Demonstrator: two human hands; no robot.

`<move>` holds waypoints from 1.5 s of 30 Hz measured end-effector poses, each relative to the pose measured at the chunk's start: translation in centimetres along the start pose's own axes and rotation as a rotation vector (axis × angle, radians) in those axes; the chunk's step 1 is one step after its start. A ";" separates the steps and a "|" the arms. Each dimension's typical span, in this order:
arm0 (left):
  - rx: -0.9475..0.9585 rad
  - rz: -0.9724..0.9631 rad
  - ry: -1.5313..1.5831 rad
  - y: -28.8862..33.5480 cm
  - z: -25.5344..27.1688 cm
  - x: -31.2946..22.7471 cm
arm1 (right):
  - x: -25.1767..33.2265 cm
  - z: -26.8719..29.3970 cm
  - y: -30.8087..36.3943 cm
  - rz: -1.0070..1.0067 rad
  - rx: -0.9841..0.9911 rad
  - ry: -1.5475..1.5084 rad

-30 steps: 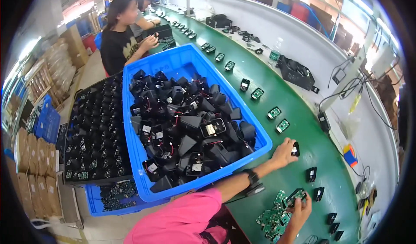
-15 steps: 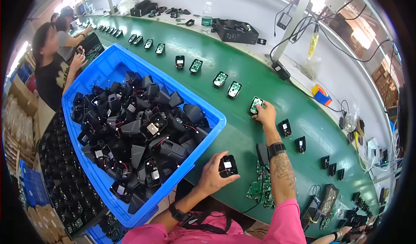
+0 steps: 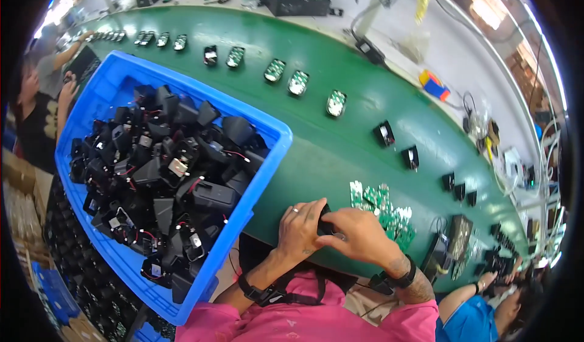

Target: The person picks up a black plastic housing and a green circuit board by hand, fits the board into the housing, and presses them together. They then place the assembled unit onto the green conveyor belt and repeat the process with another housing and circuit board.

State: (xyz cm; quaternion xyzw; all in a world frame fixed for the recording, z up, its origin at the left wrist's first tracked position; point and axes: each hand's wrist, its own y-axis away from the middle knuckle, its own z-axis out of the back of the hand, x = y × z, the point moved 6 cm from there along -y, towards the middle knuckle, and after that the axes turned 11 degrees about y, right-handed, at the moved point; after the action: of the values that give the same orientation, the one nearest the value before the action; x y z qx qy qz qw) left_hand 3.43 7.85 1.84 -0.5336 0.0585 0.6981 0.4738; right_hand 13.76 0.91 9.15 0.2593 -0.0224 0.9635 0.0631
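- Head view: my left hand (image 3: 298,229) curls its fingers around a black housing (image 3: 325,221), near the table's near edge.
- My right hand (image 3: 364,235) closes over the same housing from the right, thumb and fingers narrow on it; I cannot tell how the fingertips sit.
- Left of my hands stands a blue bin (image 3: 278,136) heaped with black casings (image 3: 216,195).
- Just beyond my right hand lie loose green circuit boards (image 3: 396,228).
- Farther off, board-fitted housings (image 3: 336,103) line the green table (image 3: 316,165) toward the far left.
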 end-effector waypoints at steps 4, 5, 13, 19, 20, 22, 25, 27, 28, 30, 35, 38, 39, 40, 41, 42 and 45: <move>0.050 -0.032 0.083 0.6 -1.6 -1.4 | -0.6 -1.0 3.4 0.000 -0.104 0.063; 0.060 0.031 0.113 0.7 -1.7 -1.2 | -1.3 -0.6 3.8 -0.101 -0.181 0.007; 0.235 0.154 0.249 2.8 -0.2 -1.1 | 0.9 1.2 3.7 -0.121 -0.168 0.053; 0.205 0.115 0.351 3.5 -0.5 -1.6 | 3.4 -0.5 3.8 0.029 -0.105 0.049; 0.186 0.127 0.331 3.6 0.1 -1.6 | 3.2 -0.3 3.5 -0.019 -0.106 0.068; 0.247 0.223 0.398 3.7 0.7 -1.6 | 2.3 -0.5 3.2 -0.049 -0.101 0.023; 0.231 0.217 0.452 3.4 1.0 -1.9 | 0.9 -0.2 3.0 -0.141 -0.116 -0.066; 0.161 0.178 0.507 3.6 -0.4 -0.7 | -0.6 -0.4 2.9 -0.122 -0.084 -0.068; 0.093 0.139 0.574 3.6 -0.7 -0.5 | -6.7 -3.6 4.3 -0.291 -0.059 -0.356; 0.112 0.301 0.722 3.3 -0.7 0.4 | -7.9 -1.3 2.9 -0.287 -0.165 -0.088; 0.272 0.363 0.849 3.7 -2.9 1.9 | -11.4 2.5 1.2 -0.279 -0.258 0.386; 0.227 0.341 0.617 4.2 -0.6 1.9 | -11.8 2.1 -2.4 -0.268 -0.169 0.398; 0.171 0.325 0.672 4.2 -0.1 1.9 | -11.5 2.1 -3.6 -0.344 -0.106 0.387; 0.118 0.309 0.658 4.9 0.4 2.9 | -10.6 1.5 -5.7 -0.347 -0.074 0.356; 0.147 0.401 0.737 4.6 0.9 2.9 | -10.8 1.4 -6.5 -0.361 -0.057 0.327; 0.158 0.445 0.825 4.2 0.4 2.8 | -11.9 1.4 -6.0 -0.382 -0.067 0.338; 0.171 0.505 0.891 4.6 0.5 3.0 | -12.8 0.8 -7.9 -0.349 -0.146 0.352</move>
State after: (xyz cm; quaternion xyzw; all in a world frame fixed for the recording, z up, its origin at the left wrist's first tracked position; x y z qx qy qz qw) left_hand -0.20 7.47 -2.29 -0.7076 0.4381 0.4887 0.2617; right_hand 26.17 7.30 3.49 0.0823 -0.0356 0.9640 0.2501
